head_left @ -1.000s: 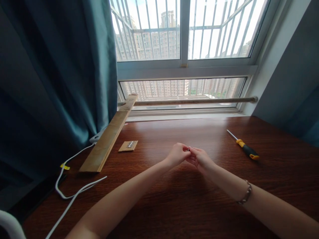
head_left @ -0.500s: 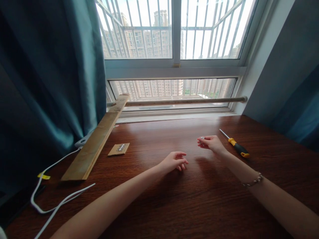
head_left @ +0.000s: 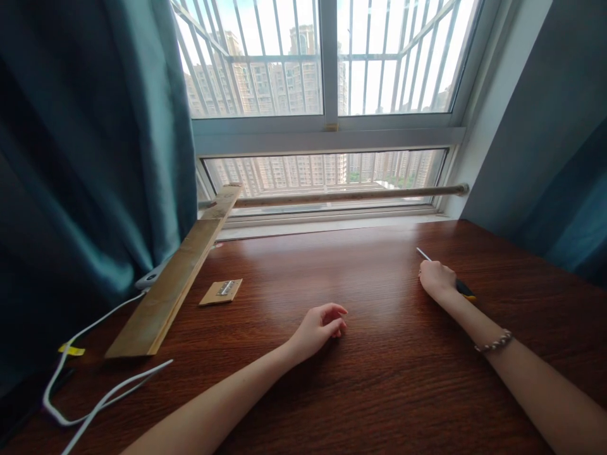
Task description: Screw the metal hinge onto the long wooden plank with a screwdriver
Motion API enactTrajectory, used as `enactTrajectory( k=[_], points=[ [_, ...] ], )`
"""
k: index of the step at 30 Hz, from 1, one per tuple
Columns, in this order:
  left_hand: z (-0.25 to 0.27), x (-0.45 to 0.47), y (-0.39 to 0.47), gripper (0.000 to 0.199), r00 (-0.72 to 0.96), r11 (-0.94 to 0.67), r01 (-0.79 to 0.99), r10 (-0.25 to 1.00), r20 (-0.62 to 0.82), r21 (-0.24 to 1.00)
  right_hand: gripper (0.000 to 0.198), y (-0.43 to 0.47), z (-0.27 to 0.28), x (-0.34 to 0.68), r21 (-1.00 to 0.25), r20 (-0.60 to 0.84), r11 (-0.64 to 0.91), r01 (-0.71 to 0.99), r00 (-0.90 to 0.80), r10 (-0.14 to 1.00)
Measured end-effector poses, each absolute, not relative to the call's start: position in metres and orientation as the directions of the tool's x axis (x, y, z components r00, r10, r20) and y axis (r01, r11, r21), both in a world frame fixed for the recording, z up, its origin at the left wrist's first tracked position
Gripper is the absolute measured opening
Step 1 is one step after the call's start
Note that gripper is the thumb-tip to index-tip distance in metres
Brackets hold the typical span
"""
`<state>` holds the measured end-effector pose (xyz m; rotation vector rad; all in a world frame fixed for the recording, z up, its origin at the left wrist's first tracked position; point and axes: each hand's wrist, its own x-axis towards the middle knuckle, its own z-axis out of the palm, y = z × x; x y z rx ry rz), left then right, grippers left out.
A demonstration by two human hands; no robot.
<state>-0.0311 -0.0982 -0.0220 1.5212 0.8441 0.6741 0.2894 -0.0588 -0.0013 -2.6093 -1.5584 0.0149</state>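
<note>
The right hand (head_left: 437,279) lay over the screwdriver (head_left: 446,272) on the far right part of the wooden table (head_left: 379,379), with fingers curled around its handle (only the metal shaft and the dark end of the handle were visible). Whether the grip was fully closed, I cannot tell. The left hand (head_left: 318,327) rested near the middle of the table, loosely half open and holding nothing. To the left lay a small board with a hinge (head_left: 220,292), beside a long wooden plank (head_left: 171,287) and a white cable (head_left: 95,404).
</note>
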Motion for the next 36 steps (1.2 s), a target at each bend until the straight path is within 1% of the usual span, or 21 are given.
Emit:
enactTrajectory(
  k=[11,19,29,36],
  points=[
    [-0.026,-0.034,-0.097,0.028,0.586,-0.057,0.153,0.809,-0.044,0.987,0.023,-0.054,-0.004,0.306,-0.107,0.009,-0.525,0.845,0.529,0.849],
    [-0.022,-0.032,-0.098,0.029,0.578,-0.067,0.17,0.815,-0.044,0.983,0.03,-0.055,-0.003,0.31,-0.107,0.008,-0.526,0.844,0.53,0.848],
    [-0.023,-0.032,-0.099,0.026,0.587,-0.078,0.163,0.809,-0.034,0.983,0.028,-0.061,-0.005,0.302,-0.115,0.048,-0.464,0.878,0.472,0.88],
    [-0.024,-0.033,-0.1,0.025,0.59,-0.089,0.156,0.807,-0.021,0.984,0.022,-0.063,-0.007,0.298,-0.095,0.062,-0.436,0.895,0.442,0.895]
  ],
)
